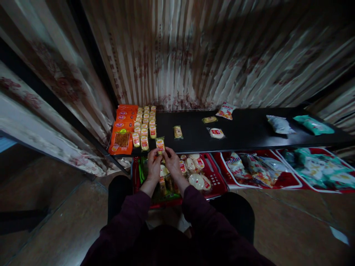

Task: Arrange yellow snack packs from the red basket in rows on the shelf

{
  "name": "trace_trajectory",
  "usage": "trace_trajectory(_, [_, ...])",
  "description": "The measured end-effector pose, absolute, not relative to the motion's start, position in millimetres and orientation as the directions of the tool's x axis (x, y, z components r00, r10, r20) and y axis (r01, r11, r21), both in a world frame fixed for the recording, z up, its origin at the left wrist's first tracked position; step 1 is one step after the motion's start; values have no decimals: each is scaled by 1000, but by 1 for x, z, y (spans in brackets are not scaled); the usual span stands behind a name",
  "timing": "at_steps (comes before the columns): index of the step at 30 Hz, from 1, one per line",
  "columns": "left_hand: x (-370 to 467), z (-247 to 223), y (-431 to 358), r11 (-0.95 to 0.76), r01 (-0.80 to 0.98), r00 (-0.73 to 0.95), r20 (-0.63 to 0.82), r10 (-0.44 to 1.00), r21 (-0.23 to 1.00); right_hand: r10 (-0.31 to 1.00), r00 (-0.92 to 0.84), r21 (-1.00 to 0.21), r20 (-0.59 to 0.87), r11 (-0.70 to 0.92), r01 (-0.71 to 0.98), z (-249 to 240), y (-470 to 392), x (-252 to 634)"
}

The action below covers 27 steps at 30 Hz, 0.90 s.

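Both hands meet at the shelf's front edge on a small yellow wrapped snack cake (160, 145) with a red and white label. My left hand (154, 162) pinches its lower left side, and my right hand (171, 161) pinches its lower right. Just left and behind stand rows of similar wrapped snack cakes (144, 142) on the black shelf (191, 144). Another single wrapped cake (178, 132) lies to the right. Beneath my hands is a red basket (215, 177) with more wrapped cakes and round white packaged pastries (197, 181), partly hidden by my forearms.
Orange snack packets (121, 138) fill the shelf's left end. Farther right lie a round white pastry (216, 133), a yellow packet (210, 119), an orange-white bag (225, 111), a white bag (280, 125) and a teal bag (314, 125). Two more red baskets hold bags below. Curtains hang behind.
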<state>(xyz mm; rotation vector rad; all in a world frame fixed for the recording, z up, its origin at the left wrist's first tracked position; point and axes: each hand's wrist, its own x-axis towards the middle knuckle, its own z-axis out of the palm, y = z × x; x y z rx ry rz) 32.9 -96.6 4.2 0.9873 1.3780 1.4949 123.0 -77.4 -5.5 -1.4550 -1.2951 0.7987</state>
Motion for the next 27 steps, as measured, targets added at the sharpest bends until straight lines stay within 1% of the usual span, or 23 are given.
trace_trajectory(4, [30, 5, -86, -56, 10, -351, 56, 935, 998, 961, 226, -933, 160, 73, 352, -9, -66, 119])
trace_trajectory(9, [30, 5, -77, -79, 18, -355, 80, 931, 997, 959, 220, -935, 180, 97, 341, -11, -51, 117])
trace_trajectory(18, [29, 7, -71, -5, 0, -352, 5, 936, 1000, 962, 187, -920, 197, 116, 374, -13, -23, 110])
trace_trajectory(27, [29, 10, -66, 21, -8, -337, -23, 941, 1000, 973, 151, -882, 176, 88, 463, -13, -10, 102])
